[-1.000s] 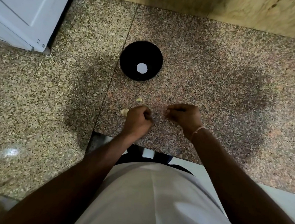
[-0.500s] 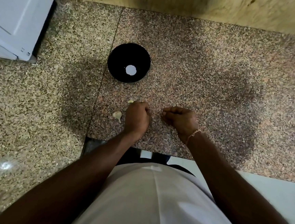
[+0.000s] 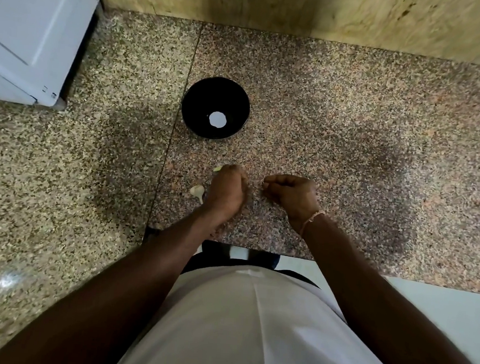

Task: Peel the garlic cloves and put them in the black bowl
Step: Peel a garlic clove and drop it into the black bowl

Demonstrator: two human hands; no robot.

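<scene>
Garlic is the business on this counter (image 3: 355, 110): one clove (image 3: 197, 191), skin on and stalk end trailing, lies just left of the left hand (image 3: 227, 193), and a pale greenish scrap (image 3: 218, 169), clove or peel, I cannot tell which, shows at that hand's far knuckles. Both hands are curled into loose fists low over the stone near its front edge, close together but apart. The left hand's fingers are tucked under, so I cannot tell whether they hold a clove. The right hand (image 3: 291, 196) has thumb and forefinger pinched narrow at its left tip, perhaps on a bit of skin too small to make out. I would guess the peeling is done here so scraps fall on the stone, near the body.

The bowl (image 3: 190, 102) sits farther back, well apart from the hands, within easy reach for a drop. Inside I see only a white round spot, likely a light's reflection; no cloves.

A white appliance (image 3: 28, 32) stands at the far left. No writing on it is readable.
</scene>
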